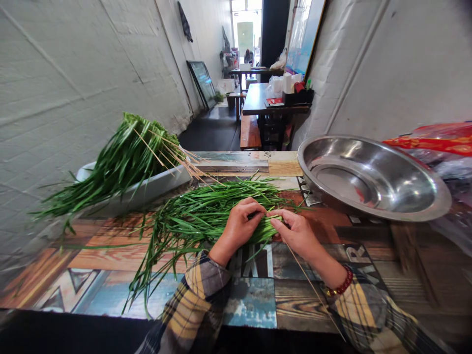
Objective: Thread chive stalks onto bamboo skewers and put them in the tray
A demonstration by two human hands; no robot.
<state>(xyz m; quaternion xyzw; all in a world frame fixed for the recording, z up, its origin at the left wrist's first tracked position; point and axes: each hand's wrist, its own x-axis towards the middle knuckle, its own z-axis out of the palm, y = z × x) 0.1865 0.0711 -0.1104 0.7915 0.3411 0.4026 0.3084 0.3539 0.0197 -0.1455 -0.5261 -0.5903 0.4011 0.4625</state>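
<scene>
A loose heap of long green chives (pixel 191 216) lies across the patterned wooden table (pixel 110 260). My left hand (pixel 239 228) is closed over a small bunch of the chives near their cut ends. My right hand (pixel 295 233) pinches the same bunch from the right and holds a thin bamboo skewer (pixel 313 290) that slants down past my wrist. A red bead bracelet (pixel 341 286) sits on my right wrist. Both sleeves are plaid.
A white tray (pixel 147 189) at the left holds chives threaded on several skewers (pixel 129 157). A large steel basin (pixel 372 177) stands at the right, with red plastic bags (pixel 438 142) behind it. Dark tables and a bench (pixel 250 132) fill the corridor beyond.
</scene>
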